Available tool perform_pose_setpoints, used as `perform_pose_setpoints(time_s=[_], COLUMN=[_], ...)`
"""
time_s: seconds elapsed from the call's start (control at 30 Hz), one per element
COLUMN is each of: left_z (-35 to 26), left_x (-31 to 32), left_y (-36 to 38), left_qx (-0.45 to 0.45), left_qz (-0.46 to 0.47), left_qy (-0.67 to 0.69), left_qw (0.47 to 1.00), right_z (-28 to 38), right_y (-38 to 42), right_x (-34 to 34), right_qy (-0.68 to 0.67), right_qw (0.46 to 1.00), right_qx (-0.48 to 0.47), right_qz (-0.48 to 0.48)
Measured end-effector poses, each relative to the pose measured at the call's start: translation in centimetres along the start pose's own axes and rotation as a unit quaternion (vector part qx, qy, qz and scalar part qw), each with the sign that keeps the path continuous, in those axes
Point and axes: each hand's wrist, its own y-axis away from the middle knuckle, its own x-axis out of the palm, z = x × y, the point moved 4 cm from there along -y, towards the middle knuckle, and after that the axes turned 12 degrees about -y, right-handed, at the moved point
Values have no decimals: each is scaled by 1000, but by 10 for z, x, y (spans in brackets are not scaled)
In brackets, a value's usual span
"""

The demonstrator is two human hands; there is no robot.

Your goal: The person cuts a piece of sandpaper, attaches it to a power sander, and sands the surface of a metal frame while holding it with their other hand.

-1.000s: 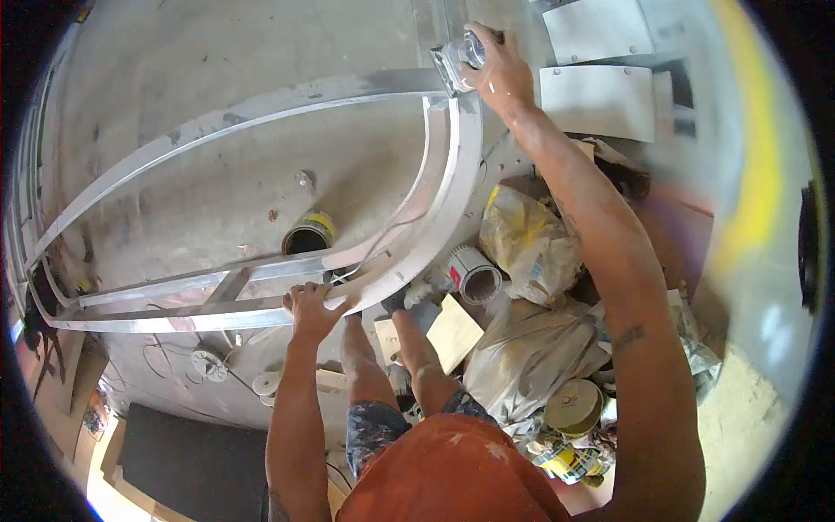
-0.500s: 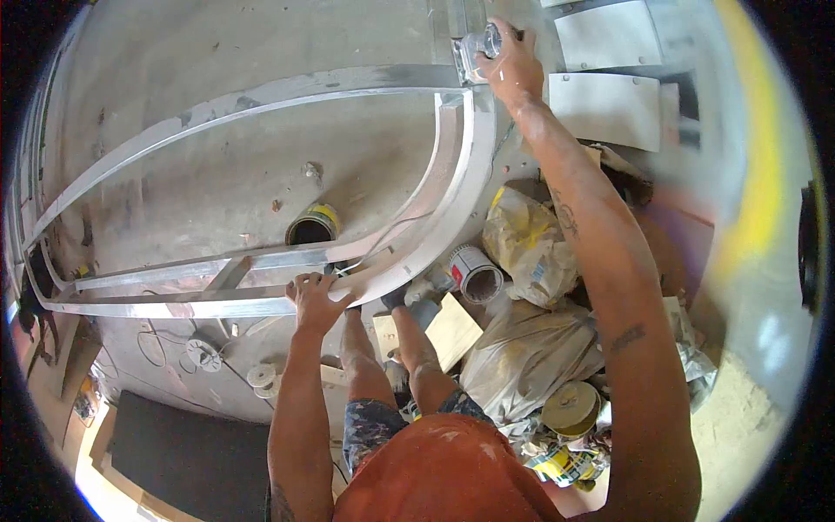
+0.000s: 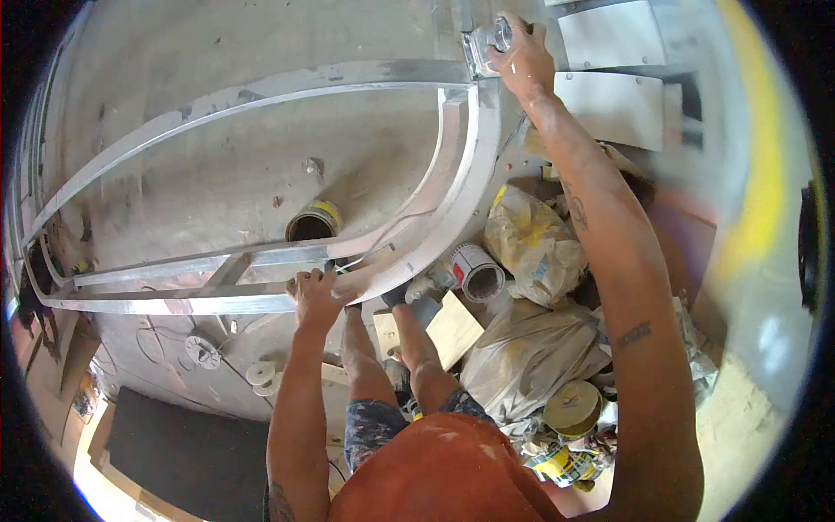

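A large curved metal frame (image 3: 283, 91), grey and whitish with rounded corners, spans the left and middle of the view. At its upper right corner, my right hand (image 3: 529, 63) is wrapped over a square-based palm sander (image 3: 480, 52). The sander's flat pad lies against the frame there, though my fingers cover much of its body. My left hand (image 3: 315, 296) grips the near rail of the frame (image 3: 235, 304), fingers curled over its top edge. A thin pale cord or strip (image 3: 365, 257) lies over the frame just right of that hand.
An open can (image 3: 313, 223) lies inside the frame's outline. Near my legs are a paint can (image 3: 477, 273), stuffed plastic bags (image 3: 532, 244), a round lid (image 3: 572, 409) and wood pieces (image 3: 454, 331). White panels (image 3: 611, 109) lie at upper right. A dark board (image 3: 187, 448) sits lower left.
My right hand and the sander have shifted slightly to the right and up along the frame's corner. My left hand stays on the near rail.
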Motion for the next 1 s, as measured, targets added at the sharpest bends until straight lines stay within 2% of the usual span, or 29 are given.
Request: perform_pose_setpoints(time_s=[0.17, 0.23, 0.27, 0.33, 0.37, 0.43, 0.47, 0.57, 0.73, 0.8, 0.87, 0.93, 1.0], left_z=[-4, -2, -7, -5, -6, -5, -3, 0, -1, -2, -4, -4, 0], left_x=[-4, -2, -2, -3, -1, 0, 5, 11, 0, 1, 3, 5, 1], left_y=[-2, -6, -13, -17, -21, -14, -15, -18, -17, -16, -14, -16, -15], left_qx=[-3, -43, -42, -211, -213, -220, -205, -216, -209, -218, -202, -205, -203], left_qz=[-5, -73, -77, -154, -153, -219, -231, -238, -244, -229, -259, -257, -248], left_qy=[-34, -34, -31, 10, 15, 15, 12, 12, 30, 31, 26, 37, 41], left_qw=[999, 996, 996, 965, 965, 950, 951, 947, 947, 948, 944, 944, 946], right_z=[7, 4, 3, 3, 5, 4, 3, 2, -9, -7, -8, -5, 0], right_y=[22, 27, 26, 25, 19, 10, 8, 6, 28, 22, 16, 11, 22], right_x=[-3, -7, -10, -7, -6, -5, -2, -3, -16, -17, -16, -9, -13], right_qy=[3, 1, 3, 11, 14, 8, 9, 21, 41, 38, 35, 27, 23], right_qw=[999, 998, 998, 997, 997, 998, 998, 998, 992, 993, 995, 992, 992], right_qx=[-40, -40, -42, -39, -43, 7, 2, -33, 16, 12, 9, -33, -15], right_qz=[23, 46, 43, 59, 61, 63, 66, 58, 116, 107, 97, 121, 122])
